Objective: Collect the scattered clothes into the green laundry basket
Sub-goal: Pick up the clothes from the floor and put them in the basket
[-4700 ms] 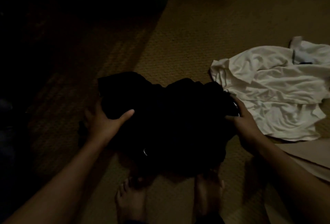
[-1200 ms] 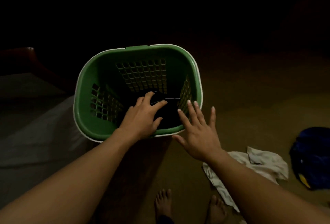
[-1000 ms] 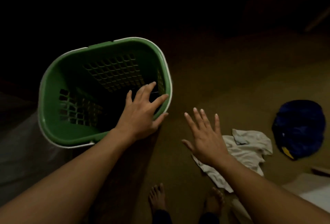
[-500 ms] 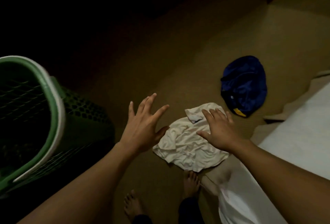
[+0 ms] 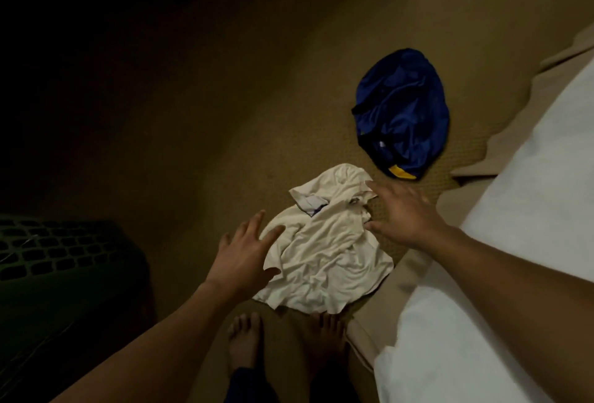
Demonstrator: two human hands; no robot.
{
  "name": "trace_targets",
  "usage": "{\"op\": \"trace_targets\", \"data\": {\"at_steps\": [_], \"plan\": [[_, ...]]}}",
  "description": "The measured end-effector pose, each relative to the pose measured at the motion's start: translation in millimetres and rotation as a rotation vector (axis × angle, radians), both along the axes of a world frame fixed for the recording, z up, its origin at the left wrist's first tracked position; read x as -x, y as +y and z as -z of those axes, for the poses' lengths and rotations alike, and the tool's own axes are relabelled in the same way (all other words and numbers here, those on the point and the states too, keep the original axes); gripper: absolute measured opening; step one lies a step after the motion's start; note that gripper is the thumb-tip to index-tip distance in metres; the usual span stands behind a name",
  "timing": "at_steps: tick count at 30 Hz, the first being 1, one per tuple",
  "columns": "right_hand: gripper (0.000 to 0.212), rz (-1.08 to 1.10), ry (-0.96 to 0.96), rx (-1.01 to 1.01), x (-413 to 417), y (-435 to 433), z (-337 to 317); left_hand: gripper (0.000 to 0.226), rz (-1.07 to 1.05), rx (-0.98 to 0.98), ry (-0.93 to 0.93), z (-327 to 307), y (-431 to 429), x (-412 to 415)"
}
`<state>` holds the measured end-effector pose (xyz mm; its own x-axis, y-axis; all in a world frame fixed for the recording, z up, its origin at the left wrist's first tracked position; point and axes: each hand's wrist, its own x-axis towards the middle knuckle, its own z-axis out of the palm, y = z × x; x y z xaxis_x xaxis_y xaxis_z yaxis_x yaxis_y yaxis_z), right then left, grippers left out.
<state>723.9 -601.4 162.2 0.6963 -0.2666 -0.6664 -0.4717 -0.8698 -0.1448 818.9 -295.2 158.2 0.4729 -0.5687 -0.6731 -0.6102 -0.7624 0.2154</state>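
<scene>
So the white shirt [image 5: 328,261] is lying crumpled on the tan carpet [image 5: 225,113], right in front of the person's bare feet [image 5: 244,341] and just beside the bed [image 5: 514,209] on the right. Its long axis is running near to far and leaning a bit right at the far end. The narrower far end is pointing toward the blue garment [image 5: 401,113], which is sitting farther off on the carpet, apart from it. A small tag-like patch is showing near the shirt's far-left edge.

Both hands are holding nothing, with the fingers spread wide and straight. The left hand [image 5: 244,258] is reaching over the shirt's left edge, and the right hand [image 5: 401,213] is coming in at its far-right edge. Honestly I can't tell if either one is actually touching the cloth.

The blue garment is also lying near to far, with a yellow bit at its near end.

The green laundry basket [image 5: 64,258] is sitting at the left edge in deep shadow, with only its lattice side showing, well apart from the shirt.
</scene>
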Motion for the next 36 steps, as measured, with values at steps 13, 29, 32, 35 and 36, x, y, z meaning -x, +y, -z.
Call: {"op": "trace_targets", "data": {"at_steps": [13,29,32,35,36], "plan": [[0.120,-0.035,0.078,-0.024,-25,9,243,0.111,0.083,-0.010,0.161,265,34,75],[0.066,0.448,-0.688,-0.144,-14,142,225,0.042,-0.951,0.820,0.062,180,-23,-35],[0.079,0.022,-0.257,-0.231,-17,150,238,0.064,-0.854,0.738,0.354,178,-30,-58],[0.067,0.065,-0.244,-0.422,-6,146,239,0.090,-0.647,0.451,0.321,206,-28,-56],[0.058,0.201,-0.328,-0.463,-5,143,237,0.100,-0.593,0.381,0.292,220,-24,-50]]}}
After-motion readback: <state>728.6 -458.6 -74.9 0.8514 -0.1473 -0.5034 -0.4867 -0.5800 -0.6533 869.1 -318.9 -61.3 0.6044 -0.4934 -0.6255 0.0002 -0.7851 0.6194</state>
